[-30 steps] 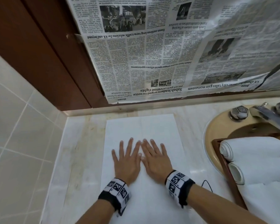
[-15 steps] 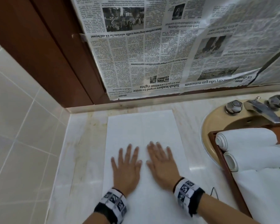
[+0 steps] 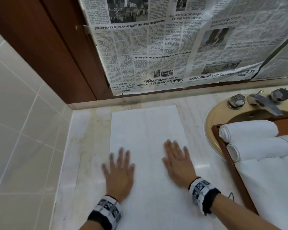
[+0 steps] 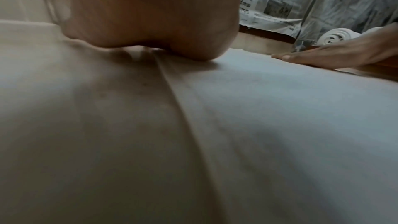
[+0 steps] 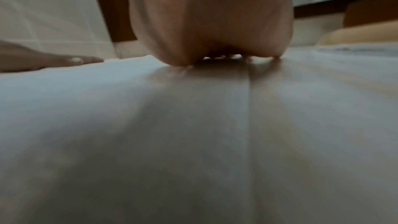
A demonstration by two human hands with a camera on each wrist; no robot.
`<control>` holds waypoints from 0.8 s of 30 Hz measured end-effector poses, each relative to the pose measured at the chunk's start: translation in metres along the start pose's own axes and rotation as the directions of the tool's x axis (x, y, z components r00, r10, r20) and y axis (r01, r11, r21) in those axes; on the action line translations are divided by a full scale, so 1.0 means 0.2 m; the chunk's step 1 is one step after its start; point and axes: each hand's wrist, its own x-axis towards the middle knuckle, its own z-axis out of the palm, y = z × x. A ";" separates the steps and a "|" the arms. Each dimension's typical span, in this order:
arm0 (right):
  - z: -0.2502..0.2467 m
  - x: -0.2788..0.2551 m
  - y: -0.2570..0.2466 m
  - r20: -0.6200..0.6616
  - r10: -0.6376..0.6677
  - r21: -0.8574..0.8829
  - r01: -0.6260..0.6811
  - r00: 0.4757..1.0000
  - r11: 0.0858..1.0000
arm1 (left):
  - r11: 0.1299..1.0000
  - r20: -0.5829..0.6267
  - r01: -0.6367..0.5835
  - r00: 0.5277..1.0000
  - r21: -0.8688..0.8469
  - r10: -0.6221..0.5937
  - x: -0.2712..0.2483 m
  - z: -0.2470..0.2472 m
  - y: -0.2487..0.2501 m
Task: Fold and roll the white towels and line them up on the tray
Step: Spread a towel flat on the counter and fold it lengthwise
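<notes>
A white towel [image 3: 146, 130] lies flat and folded lengthwise on the marble counter, stretching from the back wall toward me. My left hand [image 3: 119, 170] presses flat near the towel's left edge, fingers straight and spread. Near the towel's right edge my right hand [image 3: 178, 160] lies flat too, palm down. Both wrist views show a palm heel on white cloth [image 4: 280, 125] [image 5: 150, 125]. Two rolled white towels [image 3: 249, 130] [image 3: 259, 150] lie side by side at the far end of a brown wooden tray [image 3: 229, 161] over the sink. More white cloth [image 3: 273, 188] covers the tray's near part.
A beige sink [image 3: 211, 123] with a metal faucet [image 3: 264, 103] and two knobs sits at the right. Newspaper [image 3: 173, 47] hangs over the back wall. A tiled wall [image 3: 23, 130] bounds the counter on the left. A thin black cable [image 3: 231, 195] lies by my right wrist.
My hands have slid apart from the middle of the towel toward its left and right edges and drawn a little nearer to me, staying flat on it.
</notes>
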 end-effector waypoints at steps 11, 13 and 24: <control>0.04 -0.14 0.10 0.055 0.099 -0.031 -0.098 0.994 0.995 | 0.999 0.001 0.052 0.999 0.009 -0.052 -0.10 0.05 -0.07; 0.02 -0.15 0.17 0.026 0.155 -0.020 -0.155 0.988 0.988 | 0.994 -0.005 0.113 0.994 -0.001 -0.113 -0.11 0.03 -0.13; 0.16 -0.32 -0.11 0.032 -0.086 -0.034 0.087 0.996 0.996 | 0.976 0.000 -0.198 0.980 0.085 0.199 -0.30 0.12 0.07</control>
